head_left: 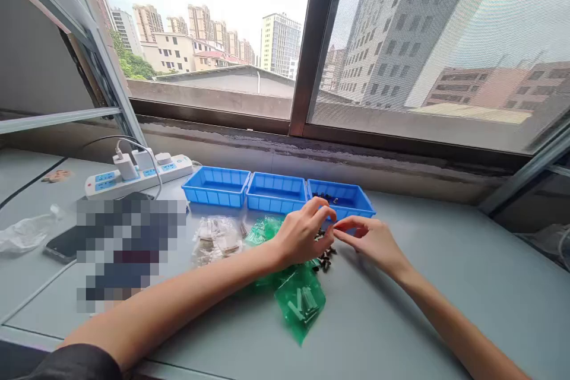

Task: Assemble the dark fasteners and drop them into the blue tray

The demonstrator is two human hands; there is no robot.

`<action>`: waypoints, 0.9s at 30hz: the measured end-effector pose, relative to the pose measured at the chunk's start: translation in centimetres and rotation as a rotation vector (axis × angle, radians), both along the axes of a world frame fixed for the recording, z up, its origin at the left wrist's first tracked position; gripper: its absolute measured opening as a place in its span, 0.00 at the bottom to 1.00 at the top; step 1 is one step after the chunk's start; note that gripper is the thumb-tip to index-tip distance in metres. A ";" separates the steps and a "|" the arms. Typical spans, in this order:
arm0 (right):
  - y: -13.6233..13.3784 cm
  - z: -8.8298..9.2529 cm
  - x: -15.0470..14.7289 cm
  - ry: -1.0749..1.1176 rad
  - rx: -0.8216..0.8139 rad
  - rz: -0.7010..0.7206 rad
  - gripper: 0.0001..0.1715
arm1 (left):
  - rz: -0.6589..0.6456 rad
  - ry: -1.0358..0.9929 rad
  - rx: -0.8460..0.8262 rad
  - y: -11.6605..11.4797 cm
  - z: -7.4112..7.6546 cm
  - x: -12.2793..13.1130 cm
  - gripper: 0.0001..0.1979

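Note:
My left hand (305, 234) is bent over a loose pile of small dark screw-like parts (327, 261), its thumb and fingertips drawn close together. Facing it, my right hand (371, 241) pinches with thumb and forefinger, the tips almost meeting those of the left. Whatever lies between the fingertips of either hand is too small to make out. Beneath my left wrist lie green plastic bags (291, 279); the nearest one holds several pale, slim rods (303, 303). Just behind both hands stands the right blue bin (356, 209), with some small dark parts inside.
Left of that bin are a middle blue bin (276, 205) and a left blue bin (214, 195). Clear bags of small parts (218, 240) lie near my left forearm. A power strip (178, 169) with plugs and a phone (62, 243) are at left. The window (214, 98) is behind.

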State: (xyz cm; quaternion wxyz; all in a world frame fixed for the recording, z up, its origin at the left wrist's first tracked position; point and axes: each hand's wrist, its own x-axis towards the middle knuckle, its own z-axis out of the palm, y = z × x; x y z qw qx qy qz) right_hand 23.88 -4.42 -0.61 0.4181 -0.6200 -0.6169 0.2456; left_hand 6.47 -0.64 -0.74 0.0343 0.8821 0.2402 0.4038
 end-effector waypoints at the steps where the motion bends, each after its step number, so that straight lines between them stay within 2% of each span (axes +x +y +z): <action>1: 0.1 0.1 -0.1 0.119 -0.023 -0.003 0.16 | -0.006 -0.007 -0.014 0.0 0.0 0.0 0.06; 4: 0.1 0.5 -0.7 0.402 -0.110 -0.028 0.24 | -0.018 -0.033 -0.059 0.1 0.0 -0.1 0.05; 9: -0.4 0.4 -2.2 0.654 -0.159 0.001 0.31 | -0.025 -0.018 -0.097 0.3 0.0 -0.4 0.10; 13: -0.7 -0.1 -3.2 0.665 -0.198 0.105 0.33 | -0.013 0.001 -0.114 0.3 0.0 -0.6 0.14; 15: -0.6 -0.3 -3.4 0.674 -0.198 0.128 0.34 | 0.014 -0.003 -0.137 0.3 -0.1 -0.7 0.12; 20: -0.7 0.2 -3.3 0.805 -0.175 0.080 0.35 | 0.017 -0.036 -0.170 0.4 0.1 -0.5 0.07; 23: -0.8 0.7 -3.1 0.896 -0.195 0.033 0.40 | -0.015 -0.022 -0.218 0.5 0.3 -0.5 0.10; 27: -1.1 0.7 -3.3 0.862 -0.230 0.050 0.41 | -0.051 -0.010 -0.281 0.5 0.4 -0.6 0.14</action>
